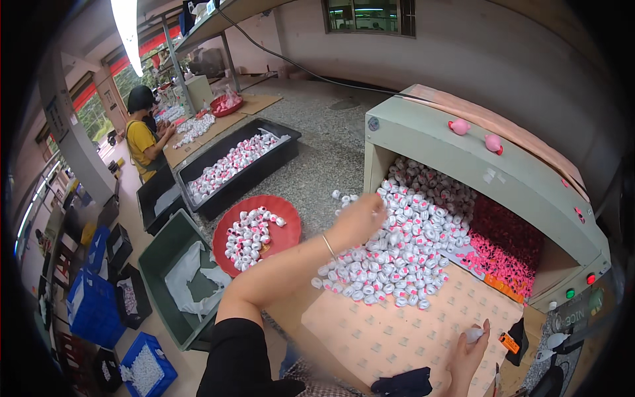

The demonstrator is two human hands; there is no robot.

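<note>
While left hand fingers dip into white cap pile | right hand fingers pinch one cap

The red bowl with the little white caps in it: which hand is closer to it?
Left. The left hand reaches over the cap pile, just right of the red bowl. The right hand is far off, holding one white cap.
</note>
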